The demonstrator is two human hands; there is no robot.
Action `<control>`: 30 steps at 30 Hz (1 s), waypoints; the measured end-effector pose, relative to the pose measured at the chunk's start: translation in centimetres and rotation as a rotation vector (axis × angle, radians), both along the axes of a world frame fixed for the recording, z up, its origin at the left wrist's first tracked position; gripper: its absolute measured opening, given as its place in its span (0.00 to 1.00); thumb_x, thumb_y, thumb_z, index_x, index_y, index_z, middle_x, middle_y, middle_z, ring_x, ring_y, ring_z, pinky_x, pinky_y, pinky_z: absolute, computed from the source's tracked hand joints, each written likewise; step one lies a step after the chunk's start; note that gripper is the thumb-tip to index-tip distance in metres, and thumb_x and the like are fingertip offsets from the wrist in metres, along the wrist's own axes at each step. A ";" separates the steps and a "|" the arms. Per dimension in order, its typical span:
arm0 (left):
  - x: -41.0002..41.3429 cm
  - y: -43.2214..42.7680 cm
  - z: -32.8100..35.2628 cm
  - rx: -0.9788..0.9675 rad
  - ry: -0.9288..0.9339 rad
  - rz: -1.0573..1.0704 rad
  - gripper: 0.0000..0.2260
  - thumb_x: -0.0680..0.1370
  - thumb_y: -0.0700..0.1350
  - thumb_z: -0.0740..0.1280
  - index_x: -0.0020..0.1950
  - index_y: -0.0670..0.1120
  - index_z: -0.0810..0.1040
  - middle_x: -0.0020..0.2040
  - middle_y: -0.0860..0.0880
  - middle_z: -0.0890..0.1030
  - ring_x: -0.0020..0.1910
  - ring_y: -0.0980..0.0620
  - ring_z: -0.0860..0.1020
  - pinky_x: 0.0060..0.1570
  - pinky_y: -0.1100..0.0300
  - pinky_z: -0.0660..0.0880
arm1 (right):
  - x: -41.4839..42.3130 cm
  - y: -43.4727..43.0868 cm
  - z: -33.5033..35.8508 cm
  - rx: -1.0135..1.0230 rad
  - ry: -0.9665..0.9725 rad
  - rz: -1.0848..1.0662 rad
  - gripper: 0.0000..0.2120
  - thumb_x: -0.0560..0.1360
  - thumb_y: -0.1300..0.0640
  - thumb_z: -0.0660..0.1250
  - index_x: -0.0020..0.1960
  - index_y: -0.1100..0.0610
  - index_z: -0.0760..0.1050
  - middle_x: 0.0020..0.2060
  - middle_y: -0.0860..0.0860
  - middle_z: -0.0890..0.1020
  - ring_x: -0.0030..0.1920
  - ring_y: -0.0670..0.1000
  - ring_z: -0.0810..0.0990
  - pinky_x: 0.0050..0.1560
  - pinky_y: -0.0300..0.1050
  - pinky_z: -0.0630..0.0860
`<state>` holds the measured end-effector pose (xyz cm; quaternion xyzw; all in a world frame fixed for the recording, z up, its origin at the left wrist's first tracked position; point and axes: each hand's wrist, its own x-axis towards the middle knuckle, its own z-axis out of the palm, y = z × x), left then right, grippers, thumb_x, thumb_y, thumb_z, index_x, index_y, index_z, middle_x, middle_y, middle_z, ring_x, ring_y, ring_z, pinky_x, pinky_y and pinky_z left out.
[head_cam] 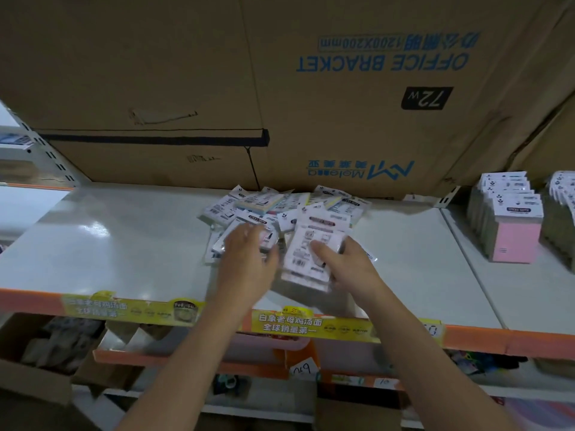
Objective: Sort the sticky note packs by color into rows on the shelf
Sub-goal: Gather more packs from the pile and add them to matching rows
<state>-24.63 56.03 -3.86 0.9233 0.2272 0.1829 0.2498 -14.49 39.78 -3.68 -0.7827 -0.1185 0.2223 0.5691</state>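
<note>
A loose heap of sticky note packs (273,206) in clear wrappers lies at the middle back of the pale shelf (118,244). My right hand (345,269) grips a stack of packs (311,253) held upright, thumb on the white printed back of the front pack; their colour is hidden. My left hand (249,259) hovers with spread, blurred fingers over the heap's near left side, next to the held stack, holding nothing that I can see. On the right shelf section stands a row of packs with a pink pack (516,244) in front.
Large cardboard boxes (280,88) form the wall behind the shelf. A second row of packs (563,194) shows at the far right edge. The shelf lip (311,325) carries yellow labels. Lower shelves hold cartons and small goods (56,346).
</note>
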 end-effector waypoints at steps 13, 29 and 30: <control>1.4 6.8 3.0 -0.122 0.166 0.135 0.33 0.71 0.58 0.71 0.72 0.50 0.66 0.60 0.46 0.76 0.62 0.43 0.70 0.55 0.50 0.72 | 2.8 1.2 -0.7 0.053 -0.012 -0.194 0.11 0.75 0.43 0.69 0.54 0.48 0.77 0.48 0.45 0.84 0.47 0.47 0.83 0.46 0.48 0.79; 12.5 9.2 3.9 -0.091 0.506 -0.075 0.36 0.71 0.59 0.72 0.72 0.45 0.63 0.62 0.46 0.77 0.55 0.46 0.77 0.53 0.51 0.77 | 2.0 -0.3 0.5 0.069 0.019 -0.240 0.10 0.75 0.46 0.71 0.53 0.51 0.79 0.44 0.46 0.86 0.44 0.49 0.85 0.45 0.49 0.82; 12.1 8.9 4.4 -0.071 0.482 -0.059 0.36 0.72 0.60 0.72 0.72 0.45 0.62 0.61 0.46 0.77 0.53 0.46 0.77 0.49 0.52 0.77 | 1.9 -0.5 0.5 0.089 0.030 -0.250 0.12 0.75 0.47 0.72 0.55 0.51 0.79 0.47 0.47 0.86 0.47 0.50 0.85 0.50 0.51 0.82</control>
